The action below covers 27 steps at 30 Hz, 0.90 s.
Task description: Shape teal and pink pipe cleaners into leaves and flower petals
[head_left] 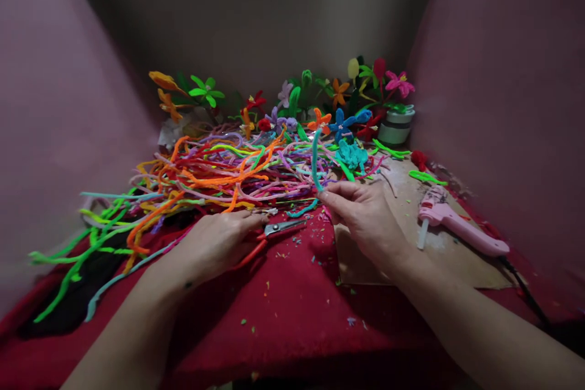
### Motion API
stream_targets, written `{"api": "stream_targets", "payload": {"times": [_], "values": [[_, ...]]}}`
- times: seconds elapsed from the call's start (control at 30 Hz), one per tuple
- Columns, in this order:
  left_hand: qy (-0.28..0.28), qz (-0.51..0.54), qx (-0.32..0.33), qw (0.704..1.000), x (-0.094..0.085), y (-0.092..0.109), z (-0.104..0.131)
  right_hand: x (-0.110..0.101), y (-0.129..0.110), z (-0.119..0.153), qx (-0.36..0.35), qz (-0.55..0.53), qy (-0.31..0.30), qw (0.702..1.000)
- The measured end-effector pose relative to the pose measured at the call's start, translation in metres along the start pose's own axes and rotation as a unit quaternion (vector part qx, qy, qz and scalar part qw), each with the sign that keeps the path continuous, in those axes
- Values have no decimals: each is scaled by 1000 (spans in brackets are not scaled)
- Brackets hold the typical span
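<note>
My right hand (365, 210) pinches a teal pipe cleaner (314, 158) between thumb and fingertips; it stands upward in a slight curve. My left hand (223, 234) is palm down at the near edge of the pipe cleaner pile, with its fingers closed over the handles of a pair of scissors (278, 229). The orange handles show partly beneath the palm, and the blades point right. My left thumb is hidden. Just beyond the blades lies a short teal piece (302, 210). A coiled teal bundle (351, 156) rests behind my right hand.
A tangled pile of colored pipe cleaners (214, 170) spreads across the left and middle. Behind it stand pipe cleaner flowers (342, 124) and a striped pot (397, 126). At right, a pink glue gun (457, 222) lies on cardboard (365, 265). Scraps dot the red cloth (292, 311).
</note>
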<state>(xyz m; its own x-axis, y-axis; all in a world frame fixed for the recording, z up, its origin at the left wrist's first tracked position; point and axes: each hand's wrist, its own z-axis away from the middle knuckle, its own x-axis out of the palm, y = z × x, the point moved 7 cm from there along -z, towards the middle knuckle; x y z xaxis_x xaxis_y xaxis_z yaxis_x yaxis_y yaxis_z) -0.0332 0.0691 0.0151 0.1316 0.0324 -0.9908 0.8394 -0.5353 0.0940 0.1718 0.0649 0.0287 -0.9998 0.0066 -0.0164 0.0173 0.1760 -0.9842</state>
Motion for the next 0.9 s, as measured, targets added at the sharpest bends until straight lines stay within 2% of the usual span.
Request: {"api": "stream_targets", "payload": {"times": [0.03,0.1,0.17,0.2,0.3,0.33,0.4,0.47,0.5,0.6,0.63,0.67,0.7,0.73,0.8,0.83,0.9], "values": [[-11,-10,9,1000,0,2,-1,2,-2,2,-16,25,-1,1000],[8,13,6,1000,-9,8,-3,7,-8,7,-55,77,-6,996],[70,127,-32,989,-23,14,-4,17,-13,14,-109,120,-23,987],[73,230,-46,969,-25,19,-5,24,-16,18,-139,141,-38,979],[35,512,-97,853,-14,37,-8,45,-21,30,-213,214,-87,949],[56,555,-126,821,-12,37,-8,49,-21,32,-226,227,-91,943],[88,624,-148,762,-5,36,-9,50,-27,34,-257,220,-67,939],[93,694,-140,700,1,33,-11,48,-39,38,-316,224,-35,921],[101,717,-144,675,3,27,-12,48,-47,43,-358,238,-23,903],[177,758,-168,605,-1,3,-11,56,-63,62,-476,295,-13,828],[200,769,-169,583,-4,-4,-11,59,-63,66,-488,297,-19,820],[217,777,-164,567,-8,-9,-11,64,-60,64,-471,294,-51,830],[228,783,-156,557,-12,-11,-12,67,-53,58,-421,275,-83,861],[233,785,-148,554,-15,-12,-12,71,-43,48,-347,243,-117,898],[224,779,-139,569,-17,-10,-14,71,-19,24,-160,112,-139,971],[212,774,-135,582,-17,-7,-14,71,-10,14,-81,20,-139,987],[177,758,-125,615,-14,1,-16,73,0,-2,16,-155,-141,978]]}}
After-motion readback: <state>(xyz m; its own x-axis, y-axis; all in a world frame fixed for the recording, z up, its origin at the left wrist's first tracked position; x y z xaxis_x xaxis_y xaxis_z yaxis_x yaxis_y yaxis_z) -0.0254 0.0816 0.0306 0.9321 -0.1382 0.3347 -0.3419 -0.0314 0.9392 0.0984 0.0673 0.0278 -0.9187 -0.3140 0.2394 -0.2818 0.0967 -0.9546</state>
